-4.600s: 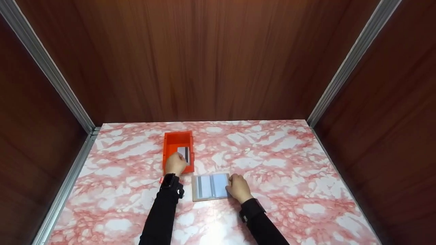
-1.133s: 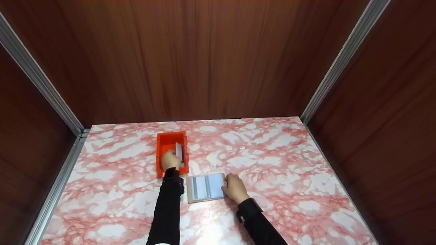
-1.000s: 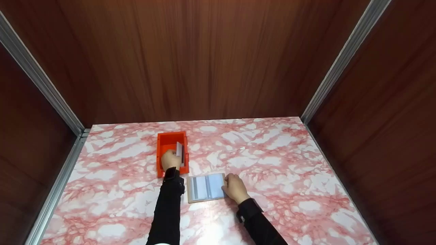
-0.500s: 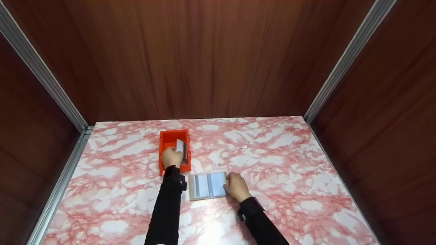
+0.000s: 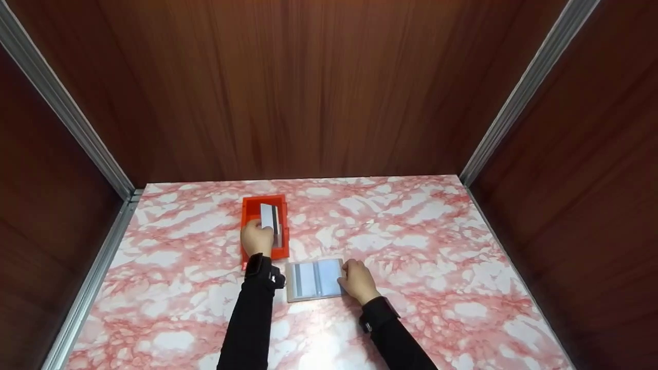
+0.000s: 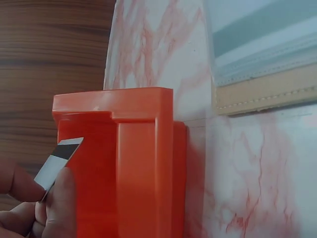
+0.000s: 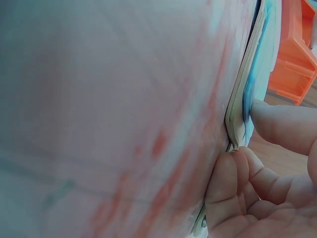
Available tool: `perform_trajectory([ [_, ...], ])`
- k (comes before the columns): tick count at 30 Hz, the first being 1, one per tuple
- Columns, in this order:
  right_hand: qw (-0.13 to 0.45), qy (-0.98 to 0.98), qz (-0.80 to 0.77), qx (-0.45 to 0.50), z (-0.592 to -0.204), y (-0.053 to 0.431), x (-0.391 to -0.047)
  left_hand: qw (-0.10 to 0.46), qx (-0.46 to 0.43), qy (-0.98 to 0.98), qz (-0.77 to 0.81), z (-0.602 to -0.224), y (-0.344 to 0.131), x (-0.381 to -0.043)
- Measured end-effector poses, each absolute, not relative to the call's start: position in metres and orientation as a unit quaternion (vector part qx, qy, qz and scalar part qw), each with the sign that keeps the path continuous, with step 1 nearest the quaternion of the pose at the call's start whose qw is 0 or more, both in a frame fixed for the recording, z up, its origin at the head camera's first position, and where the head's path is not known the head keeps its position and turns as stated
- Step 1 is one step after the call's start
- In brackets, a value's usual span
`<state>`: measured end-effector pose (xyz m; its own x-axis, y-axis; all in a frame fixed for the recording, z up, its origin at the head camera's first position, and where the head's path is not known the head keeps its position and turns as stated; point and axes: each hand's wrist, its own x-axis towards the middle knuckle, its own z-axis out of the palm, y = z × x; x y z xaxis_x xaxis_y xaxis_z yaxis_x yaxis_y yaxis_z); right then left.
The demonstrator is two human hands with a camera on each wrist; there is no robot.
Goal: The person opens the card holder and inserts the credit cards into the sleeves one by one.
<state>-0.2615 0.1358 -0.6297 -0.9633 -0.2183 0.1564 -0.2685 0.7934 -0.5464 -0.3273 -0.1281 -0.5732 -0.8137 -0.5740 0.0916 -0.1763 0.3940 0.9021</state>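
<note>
My left hand [image 5: 256, 239] pinches a white card [image 5: 267, 215] with a black stripe between thumb and fingers. The left wrist view shows that card [image 6: 58, 159] tilted over the open orange-red bin [image 6: 164, 148]. Inside the bin, another pale card [image 5: 278, 241] shows below the held one. To the right of the bin, a tan card holder [image 5: 289, 282] lies open on the table, its clear plastic sleeves [image 5: 329, 277] facing up. My right hand [image 5: 359, 282] grips its right edge; in the right wrist view the thumb [image 7: 282, 124] presses on the sleeves, with curled fingers at the cover's corner.
The table [image 5: 411, 246] has a red and white marbled top. Brown wood-grain panels [image 5: 329, 92] stand at the back and both sides, with metal rails [image 5: 529, 87] at the corners. The bin stands just beyond and left of the card holder.
My left hand, earlier down in the bin at the cards, has raised one striped card, which now stands higher and separate from the card below. My right hand stays at the card holder's edge.
</note>
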Motion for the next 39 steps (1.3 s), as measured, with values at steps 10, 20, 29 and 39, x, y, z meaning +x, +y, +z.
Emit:
perform_trajectory([
  [10, 0.051, -0.948, 0.288, 0.124, -0.63, 0.134, -0.261, 0.232, 0.235, -0.762, -0.558, -0.572, -0.129, -0.315],
  [20, 0.047, -0.946, 0.295, 0.125, -0.63, 0.134, -0.262, 0.209, 0.23, -0.726, -0.614, -0.568, -0.121, -0.299],
  [29, 0.032, -0.947, 0.294, 0.129, -0.629, 0.136, -0.263, 0.181, 0.214, -0.726, -0.628, -0.563, -0.114, -0.287],
  [39, 0.046, -0.947, 0.29, 0.133, -0.628, 0.136, -0.262, 0.161, 0.177, -0.753, -0.612, -0.566, -0.105, -0.277],
])
